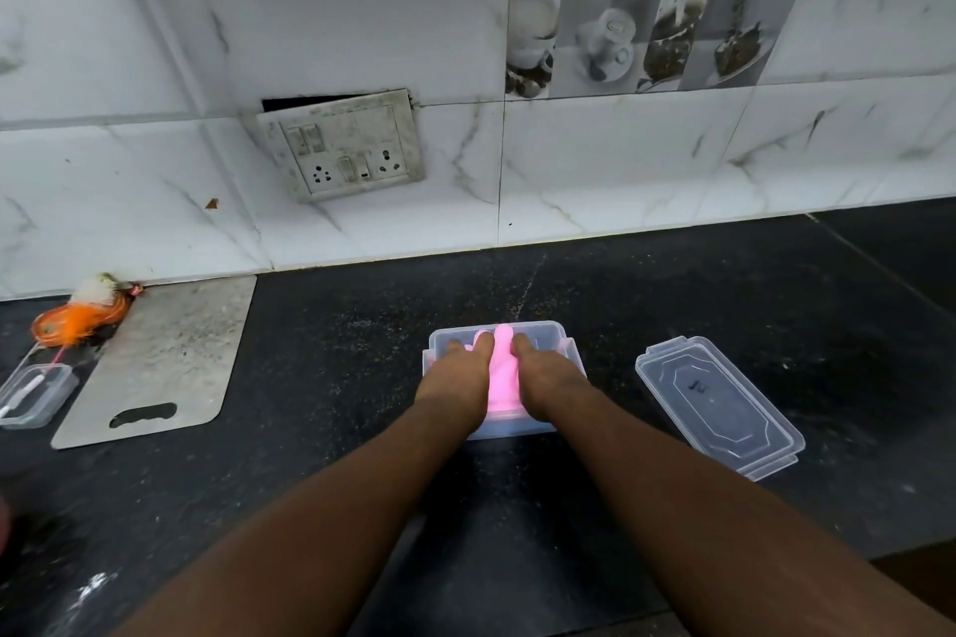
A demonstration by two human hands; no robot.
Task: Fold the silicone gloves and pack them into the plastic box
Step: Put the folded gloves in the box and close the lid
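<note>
Presses down with the left hand [455, 378] and the right hand [549, 380] side by side, palms down, fingers stretched forward and fairly straight, gripping nothing. Pushes both onto the pink silicone gloves [503, 380] inside the plastic box [549, 327], with a strip of pink showing between the hands and one glove finger poking toward the box's far wall. Reaches in over the box's near edge with bare forearms.

Right of the box and apart from it: a clear lid [719, 404], flat on the black tabletop [320, 336]. Well left of the box: a grey cutting board [155, 357], then a small clear container [33, 393] and an orange bundle [77, 318]. Behind the box and up to the left, on the marble-look wall: a tilted switchboard [344, 150].
</note>
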